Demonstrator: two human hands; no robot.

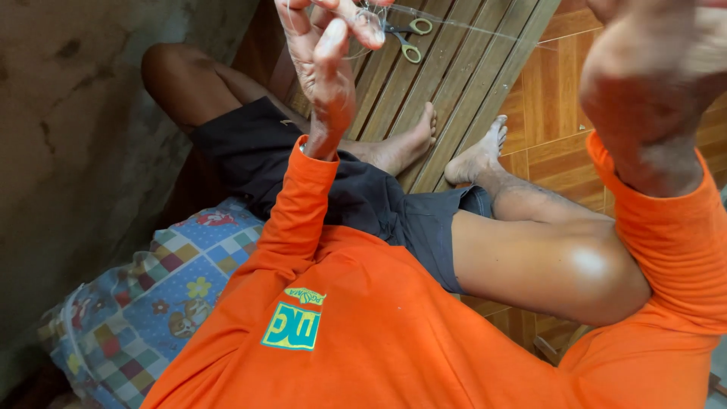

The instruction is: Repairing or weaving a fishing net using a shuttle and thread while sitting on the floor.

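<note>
My left hand (327, 57) is raised near the camera, and its fingertips pinch a thin clear line (462, 24). The line runs to the right, towards my right hand (651, 83). That hand is held up very close at the top right. I see only its back and wrist, and its fingers are cut off by the frame edge. Both arms wear orange long sleeves. Beyond my left hand, a pair of scissors (407, 38) with yellow-green handles lies on brown wooden slats (462, 91). I sit with bare legs and feet stretched out below the hands.
A rough concrete wall (76, 136) stands close on the left. A cushion with a checked, flowered cover (151, 303) lies beside my hip at the lower left. Orange-brown wood-pattern floor tiles (553, 83) lie to the right of the slats.
</note>
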